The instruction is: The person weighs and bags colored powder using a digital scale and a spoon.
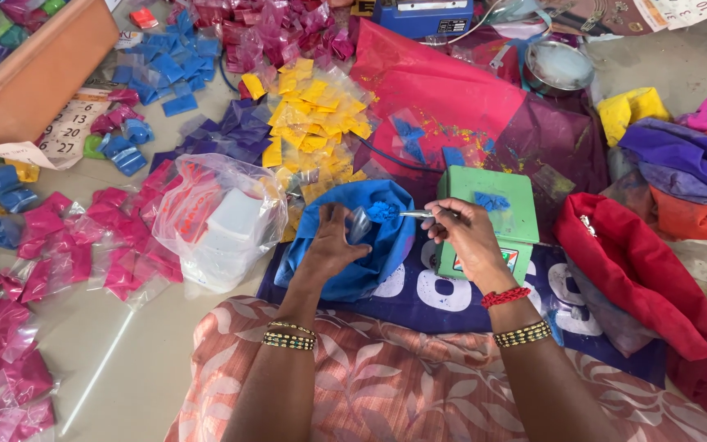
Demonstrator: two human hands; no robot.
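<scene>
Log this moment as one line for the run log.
left hand: holds small clear packet | right hand: holds spoon of blue powder | below: blue bag

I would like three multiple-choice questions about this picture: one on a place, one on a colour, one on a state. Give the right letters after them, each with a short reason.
1. Where does the green box stand?
A. to the right of the blue bag
B. inside the orange tub
C. on the white bag

2. What colour is the powder on the spoon?
A. yellow
B. blue
C. pink

3. What is the state of the spoon?
A. lying on the floor
B. empty
C. loaded, held over the blue bag

Answers:
1 A: the box is beside the blue bag, on its right.
2 B: the heap matches the bag's blue.
3 C: the right hand holds the handle, with powder on the bowl; the left hand holds a small clear pouch next to it.
</scene>
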